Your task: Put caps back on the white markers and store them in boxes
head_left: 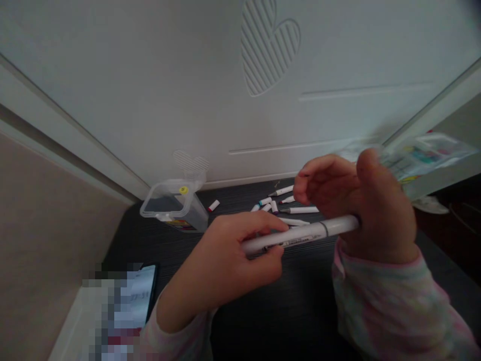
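My left hand point(225, 260) and my right hand point(361, 205) both grip one white marker point(300, 235), held level over the dark floor. The left hand's thumb and fingers pinch its left end. The right hand wraps round its right end near the grey ring. Several loose white markers point(296, 209) with coloured caps lie on the floor just behind the hands. A clear plastic box point(175, 205) stands open at the back left, with a yellow dot on its edge.
A white door panel point(240, 75) with an embossed heart rises behind. A phone point(141, 296) lies at the lower left beside a blurred patch. A clear lid or tray of markers point(424, 155) sits at the right. The beige wall closes the left side.
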Demonstrator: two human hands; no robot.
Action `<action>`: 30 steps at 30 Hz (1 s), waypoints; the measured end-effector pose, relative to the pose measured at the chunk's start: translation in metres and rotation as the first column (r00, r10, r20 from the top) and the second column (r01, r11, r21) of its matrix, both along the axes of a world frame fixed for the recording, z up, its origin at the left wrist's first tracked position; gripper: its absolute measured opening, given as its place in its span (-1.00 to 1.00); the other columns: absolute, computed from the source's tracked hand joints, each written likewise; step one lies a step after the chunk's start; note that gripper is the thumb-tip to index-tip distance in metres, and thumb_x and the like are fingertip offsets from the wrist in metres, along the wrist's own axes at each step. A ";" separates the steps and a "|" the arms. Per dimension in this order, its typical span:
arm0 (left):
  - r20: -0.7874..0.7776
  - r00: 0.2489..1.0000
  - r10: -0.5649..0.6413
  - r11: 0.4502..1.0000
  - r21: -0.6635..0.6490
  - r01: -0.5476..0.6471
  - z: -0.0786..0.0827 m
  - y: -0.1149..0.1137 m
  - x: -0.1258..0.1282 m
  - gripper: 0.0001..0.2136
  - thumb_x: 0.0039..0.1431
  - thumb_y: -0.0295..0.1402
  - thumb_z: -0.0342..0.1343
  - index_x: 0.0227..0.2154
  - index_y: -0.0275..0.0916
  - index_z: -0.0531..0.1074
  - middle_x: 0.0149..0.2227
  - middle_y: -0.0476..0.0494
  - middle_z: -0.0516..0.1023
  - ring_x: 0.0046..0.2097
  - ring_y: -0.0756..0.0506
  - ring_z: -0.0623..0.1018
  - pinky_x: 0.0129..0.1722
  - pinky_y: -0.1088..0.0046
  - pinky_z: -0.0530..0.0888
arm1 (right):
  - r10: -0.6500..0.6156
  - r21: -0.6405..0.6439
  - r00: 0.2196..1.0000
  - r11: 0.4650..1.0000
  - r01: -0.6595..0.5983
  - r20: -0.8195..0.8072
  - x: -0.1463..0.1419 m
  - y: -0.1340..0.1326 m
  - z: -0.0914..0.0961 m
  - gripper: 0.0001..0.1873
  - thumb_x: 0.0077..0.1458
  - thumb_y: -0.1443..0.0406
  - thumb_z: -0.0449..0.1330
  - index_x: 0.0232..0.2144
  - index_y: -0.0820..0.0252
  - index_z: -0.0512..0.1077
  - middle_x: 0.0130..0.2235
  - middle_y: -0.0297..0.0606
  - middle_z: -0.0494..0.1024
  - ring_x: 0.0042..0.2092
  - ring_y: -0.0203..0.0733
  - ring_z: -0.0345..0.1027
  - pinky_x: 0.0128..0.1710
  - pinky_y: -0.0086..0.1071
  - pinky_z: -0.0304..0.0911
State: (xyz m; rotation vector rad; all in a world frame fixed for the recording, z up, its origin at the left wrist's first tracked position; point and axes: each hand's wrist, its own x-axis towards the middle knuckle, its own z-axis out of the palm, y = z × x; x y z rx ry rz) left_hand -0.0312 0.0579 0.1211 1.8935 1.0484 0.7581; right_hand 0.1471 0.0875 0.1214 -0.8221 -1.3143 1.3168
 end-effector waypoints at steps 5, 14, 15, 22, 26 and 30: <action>-0.009 0.999 0.037 0.990 0.139 -0.035 -0.001 -0.002 0.004 -0.89 -0.06 -0.50 0.13 -0.42 -0.23 0.46 -0.53 0.10 0.48 -0.56 0.13 0.38 -0.55 0.68 0.25 | 0.019 -0.029 0.999 0.999 -0.020 -0.039 -0.003 -0.002 0.001 -0.58 0.07 -0.01 -0.02 -0.51 0.16 0.40 -0.50 -0.27 0.36 -0.44 -0.25 0.27 -0.45 -0.35 0.20; 0.025 0.998 0.056 0.982 0.181 -0.059 -0.003 -0.004 0.008 -0.87 -0.12 -0.54 0.14 -0.45 -0.24 0.47 -0.56 0.12 0.47 -0.60 0.16 0.35 -0.61 0.71 0.22 | 0.061 -0.040 0.998 0.997 -0.062 -0.019 -0.002 -0.005 0.006 -0.56 0.06 -0.03 -0.03 -0.57 0.17 0.34 -0.54 -0.29 0.27 -0.49 -0.27 0.22 -0.53 -0.36 0.15; 0.025 0.998 0.062 0.981 0.182 -0.065 -0.002 -0.004 0.009 -0.87 -0.12 -0.54 0.13 -0.45 -0.24 0.47 -0.56 0.13 0.46 -0.60 0.16 0.33 -0.61 0.71 0.22 | 0.071 -0.049 0.997 0.996 -0.072 -0.026 -0.001 -0.006 0.007 -0.56 0.05 -0.04 -0.02 -0.58 0.17 0.33 -0.54 -0.29 0.27 -0.49 -0.27 0.21 -0.53 -0.37 0.14; 0.043 0.998 0.056 0.989 0.135 -0.061 -0.003 -0.003 0.010 -0.86 -0.15 -0.57 0.10 -0.48 -0.28 0.48 -0.60 0.13 0.42 -0.62 0.16 0.29 -0.57 0.69 0.25 | 0.094 -0.075 0.992 0.992 -0.100 -0.080 0.001 -0.007 0.006 -0.59 0.06 0.01 0.01 -0.58 0.19 0.34 -0.55 -0.31 0.26 -0.49 -0.29 0.18 -0.53 -0.40 0.09; 0.031 0.998 0.048 0.998 0.038 -0.049 -0.007 0.003 0.005 -0.85 -0.13 -0.54 0.10 -0.44 -0.26 0.50 -0.57 0.07 0.45 -0.57 0.12 0.32 -0.57 0.65 0.24 | 0.184 -0.101 0.969 0.974 -0.202 -0.162 -0.003 -0.002 -0.001 -0.59 0.08 0.02 -0.03 -0.54 0.20 0.35 -0.53 -0.33 0.27 -0.50 -0.32 0.17 -0.53 -0.42 0.09; 0.124 0.989 0.086 0.982 -0.177 -0.063 -0.015 0.009 -0.002 -0.88 -0.09 -0.45 0.15 -0.41 -0.27 0.49 -0.49 -0.01 0.49 -0.48 0.05 0.40 -0.51 0.60 0.30 | 0.187 -0.095 0.923 0.968 -0.231 -0.335 -0.006 0.005 -0.004 -0.56 0.07 -0.03 -0.07 -0.49 0.18 0.37 -0.45 -0.29 0.34 -0.42 -0.28 0.25 -0.40 -0.37 0.21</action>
